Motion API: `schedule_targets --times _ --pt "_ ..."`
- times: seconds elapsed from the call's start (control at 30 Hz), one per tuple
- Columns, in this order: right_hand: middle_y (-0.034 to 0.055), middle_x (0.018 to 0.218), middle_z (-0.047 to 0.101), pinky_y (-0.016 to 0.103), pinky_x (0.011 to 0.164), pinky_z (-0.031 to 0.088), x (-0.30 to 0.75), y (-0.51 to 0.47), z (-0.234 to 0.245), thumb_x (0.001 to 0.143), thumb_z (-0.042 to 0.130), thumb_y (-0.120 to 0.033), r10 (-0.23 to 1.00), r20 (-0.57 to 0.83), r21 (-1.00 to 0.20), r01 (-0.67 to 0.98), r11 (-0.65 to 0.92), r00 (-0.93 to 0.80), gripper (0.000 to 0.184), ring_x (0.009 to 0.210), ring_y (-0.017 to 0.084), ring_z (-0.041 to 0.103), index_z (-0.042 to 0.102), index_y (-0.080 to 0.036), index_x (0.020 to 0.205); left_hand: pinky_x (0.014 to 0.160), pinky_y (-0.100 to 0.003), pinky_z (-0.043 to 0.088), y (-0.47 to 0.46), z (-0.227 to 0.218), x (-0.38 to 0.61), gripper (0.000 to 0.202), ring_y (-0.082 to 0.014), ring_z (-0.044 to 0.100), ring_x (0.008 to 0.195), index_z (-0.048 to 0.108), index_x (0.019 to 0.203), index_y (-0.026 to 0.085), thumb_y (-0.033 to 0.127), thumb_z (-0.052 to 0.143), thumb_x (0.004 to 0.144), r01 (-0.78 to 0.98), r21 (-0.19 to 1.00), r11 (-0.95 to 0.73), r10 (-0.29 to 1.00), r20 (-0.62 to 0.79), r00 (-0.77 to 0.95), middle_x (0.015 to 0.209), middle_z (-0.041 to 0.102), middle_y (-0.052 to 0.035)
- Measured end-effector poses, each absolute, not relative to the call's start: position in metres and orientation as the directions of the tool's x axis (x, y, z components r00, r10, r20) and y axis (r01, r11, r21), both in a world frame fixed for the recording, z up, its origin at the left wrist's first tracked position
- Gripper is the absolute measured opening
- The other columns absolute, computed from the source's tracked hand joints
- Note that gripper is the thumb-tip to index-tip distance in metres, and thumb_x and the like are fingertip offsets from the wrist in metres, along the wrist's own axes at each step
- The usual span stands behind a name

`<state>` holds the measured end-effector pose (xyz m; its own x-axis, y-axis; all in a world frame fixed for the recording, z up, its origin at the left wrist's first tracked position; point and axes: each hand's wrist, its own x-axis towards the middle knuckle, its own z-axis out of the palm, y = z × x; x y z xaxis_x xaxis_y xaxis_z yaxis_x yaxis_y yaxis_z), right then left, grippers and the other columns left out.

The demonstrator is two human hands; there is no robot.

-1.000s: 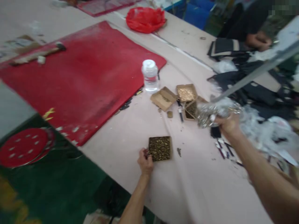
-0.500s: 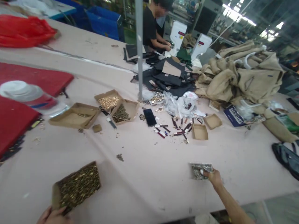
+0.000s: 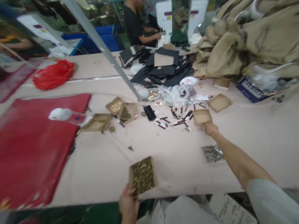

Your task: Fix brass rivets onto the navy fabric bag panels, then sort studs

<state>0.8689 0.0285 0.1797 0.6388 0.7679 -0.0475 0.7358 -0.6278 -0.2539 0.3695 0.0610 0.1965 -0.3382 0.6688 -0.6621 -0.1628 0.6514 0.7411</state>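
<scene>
My left hand point(image 3: 129, 201) grips the near left corner of an open cardboard box point(image 3: 130, 178) full of small brass-coloured metal pieces point(image 3: 143, 175). That box is close to the table's front edge. Farther off, my right hand point(image 3: 211, 129) is closed at the near right corner of a small open cardboard box point(image 3: 202, 117), its fingertips partly hidden. Under my right forearm lies a clear plastic bag point(image 3: 212, 154) of small silvery pieces, not held. Another shallow cardboard box point(image 3: 219, 102) sits just beyond my right hand.
Dark strips with metal ends point(image 3: 183, 119) and a phone point(image 3: 149, 113) lie mid-table. Boxes of metal pieces point(image 3: 125, 113) and a bottle point(image 3: 67, 115) are to the left. A pole point(image 3: 105, 51) rises behind. Dark fabric point(image 3: 161, 70) and tan garments point(image 3: 224, 49) are piled at the back.
My right hand has let go of the bag of silvery pieces and reached forward to the small cardboard box. My left hand has brought the full box rightward. The view has turned left.
</scene>
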Motion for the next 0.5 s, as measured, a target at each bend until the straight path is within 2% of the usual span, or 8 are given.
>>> schedule_targets --times 0.07,0.23,0.3,0.37,0.43,0.5 --pt "0.0094 0.129 0.061 0.043 0.092 0.056 0.843 0.02 0.168 0.099 0.06 -0.038 0.811 -0.095 -0.282 0.766 -0.578 0.577 0.031 0.11 0.023 0.062 0.062 -0.022 0.125 0.065 -0.03 0.052 0.046 0.199 0.399 0.051 -0.0192 0.065 0.07 0.064 0.098 0.018 0.013 0.059 0.047 -0.31 0.685 0.66 0.651 -0.727 -0.22 0.079 0.07 -0.0019" --pt "0.0118 0.13 0.059 0.041 0.094 0.054 0.813 0.004 0.158 0.096 0.064 -0.038 0.898 -0.147 -0.318 0.84 -0.44 0.415 0.036 0.112 0.023 0.061 0.062 -0.018 0.126 0.064 -0.024 0.044 0.025 0.184 0.435 0.056 -0.0152 0.059 0.069 0.066 0.102 0.015 0.01 0.056 0.047 -0.332 0.717 0.613 0.724 -0.678 -0.126 0.081 0.068 -0.0017" --pt "0.0103 0.126 0.062 0.037 0.094 0.052 0.807 -0.007 0.157 0.094 0.066 -0.031 0.922 -0.159 -0.315 0.867 -0.387 0.354 0.025 0.109 0.022 0.062 0.066 -0.021 0.117 0.063 -0.024 0.041 0.019 0.179 0.442 0.056 -0.0149 0.058 0.07 0.067 0.102 0.013 0.01 0.055 0.048 -0.315 0.741 0.594 0.749 -0.651 -0.119 0.082 0.067 -0.0023" --pt "0.0099 0.116 0.066 0.033 0.09 0.05 0.792 -0.021 0.151 0.089 0.064 -0.016 0.948 -0.19 -0.314 0.899 -0.305 0.255 0.018 0.102 0.022 0.062 0.071 -0.022 0.105 0.063 -0.023 0.04 0.014 0.177 0.448 0.056 -0.0144 0.056 0.071 0.067 0.105 0.012 0.01 0.054 0.049 -0.287 0.761 0.582 0.767 -0.631 -0.118 0.084 0.066 -0.0026" --pt "0.0108 0.108 0.067 0.032 0.087 0.048 0.768 -0.033 0.141 0.084 0.057 -0.005 0.963 -0.233 -0.309 0.929 -0.202 0.132 0.029 0.097 0.023 0.062 0.073 -0.022 0.101 0.064 -0.024 0.04 0.008 0.179 0.454 0.057 -0.0147 0.056 0.074 0.067 0.107 0.012 0.01 0.054 0.051 -0.251 0.777 0.577 0.778 -0.616 -0.121 0.087 0.067 -0.0032" --pt "0.0124 0.106 0.067 0.032 0.085 0.047 0.743 -0.041 0.129 0.084 0.05 -0.002 0.96 -0.277 -0.308 0.941 -0.138 0.05 0.039 0.096 0.024 0.062 0.073 -0.021 0.109 0.067 -0.025 0.041 0.003 0.182 0.458 0.056 -0.0156 0.057 0.077 0.066 0.107 0.011 0.011 0.054 0.053 -0.201 0.796 0.571 0.789 -0.599 -0.135 0.089 0.067 -0.0042"
